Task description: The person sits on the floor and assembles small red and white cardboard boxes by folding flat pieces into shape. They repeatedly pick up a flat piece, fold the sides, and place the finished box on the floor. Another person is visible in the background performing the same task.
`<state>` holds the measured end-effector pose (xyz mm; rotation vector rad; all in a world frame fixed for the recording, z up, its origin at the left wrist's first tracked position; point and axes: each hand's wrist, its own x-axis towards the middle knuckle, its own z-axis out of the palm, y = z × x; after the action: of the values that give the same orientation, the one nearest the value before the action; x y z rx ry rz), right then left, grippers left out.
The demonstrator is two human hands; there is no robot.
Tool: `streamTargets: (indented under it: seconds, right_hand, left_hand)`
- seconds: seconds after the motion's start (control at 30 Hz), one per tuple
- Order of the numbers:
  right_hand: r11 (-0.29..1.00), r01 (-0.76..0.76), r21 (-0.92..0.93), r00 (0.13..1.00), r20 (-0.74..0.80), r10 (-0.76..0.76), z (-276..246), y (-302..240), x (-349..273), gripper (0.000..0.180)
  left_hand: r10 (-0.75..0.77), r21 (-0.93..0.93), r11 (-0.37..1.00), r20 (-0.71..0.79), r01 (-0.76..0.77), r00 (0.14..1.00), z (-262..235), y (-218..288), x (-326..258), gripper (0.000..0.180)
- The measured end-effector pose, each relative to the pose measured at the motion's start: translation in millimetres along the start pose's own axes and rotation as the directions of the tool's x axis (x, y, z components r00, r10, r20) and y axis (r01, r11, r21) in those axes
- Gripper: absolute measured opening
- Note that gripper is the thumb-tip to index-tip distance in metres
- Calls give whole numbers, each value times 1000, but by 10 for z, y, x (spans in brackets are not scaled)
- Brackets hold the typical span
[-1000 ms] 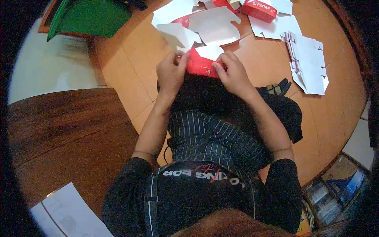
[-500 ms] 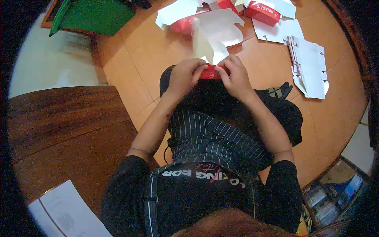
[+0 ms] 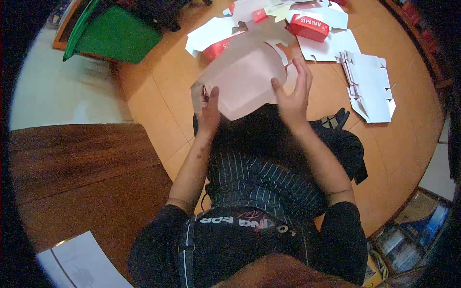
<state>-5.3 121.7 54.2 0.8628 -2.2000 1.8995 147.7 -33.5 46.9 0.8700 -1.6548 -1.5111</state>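
Note:
Above my lap, both hands hold a cardboard carton blank (image 3: 245, 79), its plain pale inner face turned toward me and its outline rounded. My left hand (image 3: 210, 113) grips the left edge, thumb on the inner face and fingers mostly hidden behind a folded side flap. On the right edge, the thumb of my right hand (image 3: 294, 98) presses the pale face, while its fingers stretch upward beside the flap. The board is slightly blurred. Just beyond it lies another carton piece, white with a red part (image 3: 217, 49), partly covered by the blank.
A folded red carton (image 3: 309, 29) sits on white blanks on the orange tiled floor (image 3: 165, 96). A stack of white blanks (image 3: 372, 86) lies at the right. There is a green bin-like object (image 3: 115, 33) far left, and brown wooden furniture (image 3: 86, 163) at my left.
The carton blank, earlier pinched close together at a red part, now shows its broad pale inner face. My hands have moved apart to its two sides and slightly lower.

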Motion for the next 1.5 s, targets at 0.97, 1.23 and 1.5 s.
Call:
streamTargets:
  seconds: [0.97, 1.23, 1.5]
  right_hand:
    - [569, -797, 202, 591, 455, 666, 228, 631, 208, 39]
    - [163, -865, 475, 501, 795, 341, 861, -58, 1396, 70]
    - [926, -271, 262, 720, 694, 14, 961, -228, 317, 35]
  left_hand:
    - [-210, -521, 831, 28, 193, 977, -327, 254, 177, 53]
    - [-186, -378, 913, -48, 155, 981, -542, 231, 239, 49]
    - [-157, -429, 865, 258, 259, 953, -334, 350, 59, 46]
